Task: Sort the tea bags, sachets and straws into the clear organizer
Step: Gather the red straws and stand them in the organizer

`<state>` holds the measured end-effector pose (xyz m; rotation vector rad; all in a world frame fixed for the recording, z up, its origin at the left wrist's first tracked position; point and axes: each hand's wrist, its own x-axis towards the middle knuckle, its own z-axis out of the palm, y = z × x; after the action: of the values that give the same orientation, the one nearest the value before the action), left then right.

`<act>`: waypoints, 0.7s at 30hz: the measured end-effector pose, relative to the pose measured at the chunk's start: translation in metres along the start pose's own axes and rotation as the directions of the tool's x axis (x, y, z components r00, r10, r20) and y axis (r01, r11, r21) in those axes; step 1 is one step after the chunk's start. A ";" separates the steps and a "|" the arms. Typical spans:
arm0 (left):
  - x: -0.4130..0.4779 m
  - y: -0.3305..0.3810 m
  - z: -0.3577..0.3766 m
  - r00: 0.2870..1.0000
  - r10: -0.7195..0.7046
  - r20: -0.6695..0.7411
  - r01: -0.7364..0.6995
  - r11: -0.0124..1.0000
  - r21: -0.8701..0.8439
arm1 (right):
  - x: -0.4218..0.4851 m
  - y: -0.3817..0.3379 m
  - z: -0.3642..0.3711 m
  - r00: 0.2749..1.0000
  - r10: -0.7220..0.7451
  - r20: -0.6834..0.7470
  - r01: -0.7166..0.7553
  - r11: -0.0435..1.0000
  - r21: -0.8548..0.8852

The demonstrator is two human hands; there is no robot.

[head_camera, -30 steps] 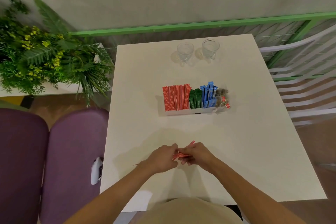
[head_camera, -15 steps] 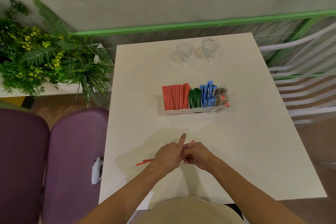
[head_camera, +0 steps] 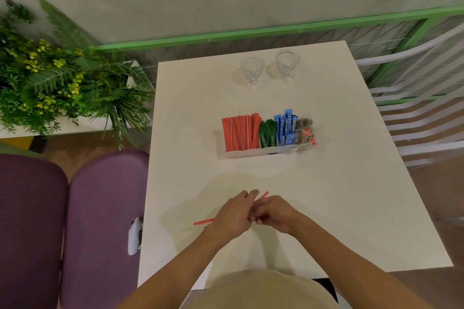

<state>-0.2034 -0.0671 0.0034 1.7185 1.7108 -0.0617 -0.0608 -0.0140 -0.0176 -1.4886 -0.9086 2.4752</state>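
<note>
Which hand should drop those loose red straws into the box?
Probably the right hand: its fingers curl round the loose red straws. The left hand only lies over them, fingers fairly straight.

A café corner: white table (head_camera: 326, 195), two glasses (head_camera: 252, 68) at 12 o'clock, purple seats (head_camera: 100, 208) at 8, leafy planter (head_camera: 62, 78) at 10, sachet-stocked clear organizer (head_camera: 251, 153) mid-table

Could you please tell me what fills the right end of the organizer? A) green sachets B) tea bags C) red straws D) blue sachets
B: the tea bags with red tags sit in the organizer's rightmost compartment, just past the blue sachets.
</note>
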 end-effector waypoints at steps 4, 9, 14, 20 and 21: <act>-0.004 -0.023 -0.008 0.999 -0.035 0.018 0.034 0.999 0.015 | -0.001 0.001 -0.008 0.997 -0.003 -0.077 0.008 0.997 0.073; -0.025 -0.056 -0.024 0.985 -0.159 0.072 0.172 0.956 -0.236 | -0.006 -0.003 -0.023 0.993 -0.007 -0.116 0.021 0.993 0.120; -0.040 -0.051 -0.025 0.962 -0.264 0.064 0.226 0.650 -0.725 | -0.009 -0.002 -0.022 0.994 0.004 -0.107 0.013 0.987 0.159; -0.033 -0.020 -0.009 0.947 -0.318 -0.047 0.146 0.556 -0.819 | -0.010 0.003 0.004 1.000 0.001 -0.031 0.003 0.988 0.154; -0.031 -0.015 -0.006 0.944 -0.324 -0.067 0.137 0.569 -0.811 | -0.010 0.004 0.007 1.000 -0.011 -0.021 0.014 0.987 0.162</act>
<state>-0.2239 -0.0924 0.0169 0.8199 1.7064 0.7079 -0.0607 -0.0238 -0.0101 -1.4477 -0.6918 2.4540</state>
